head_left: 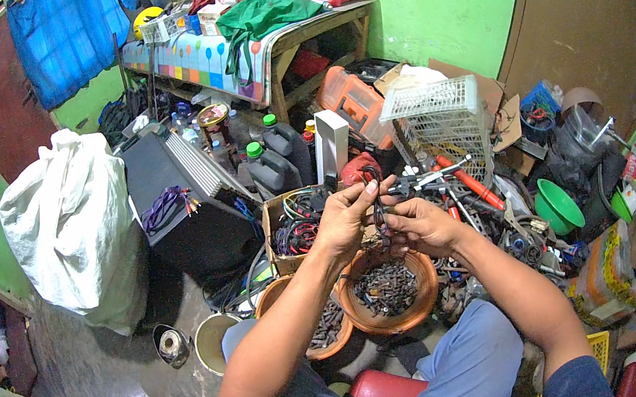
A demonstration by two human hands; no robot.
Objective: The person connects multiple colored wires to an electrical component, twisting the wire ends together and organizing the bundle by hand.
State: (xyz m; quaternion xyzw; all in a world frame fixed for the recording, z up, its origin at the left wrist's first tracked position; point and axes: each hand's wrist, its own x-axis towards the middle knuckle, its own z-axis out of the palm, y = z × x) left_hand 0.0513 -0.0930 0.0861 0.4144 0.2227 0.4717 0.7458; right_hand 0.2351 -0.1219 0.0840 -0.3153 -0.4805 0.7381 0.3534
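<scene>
Forearms (292,314) stretch forward over bent knees (480,336). Left hand (348,214) and right hand (422,224) sit close together, fingers pinching a dark cable (379,211) above a round brown bowl (430,291) of small dark pieces (387,287). Beyond, the left hand partly hides a cardboard box (289,266) of tangled wires (302,231); farther stand green-capped plastic jugs (271,171), then a wooden table (279,103).

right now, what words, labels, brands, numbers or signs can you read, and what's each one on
Nothing reads clearly enough to quote.
Red packaging, far right: lettering too blurred.
Yellow-and-orange package below it: any print too small.
Dark cord in left hand and right hand: no visible text.
</scene>
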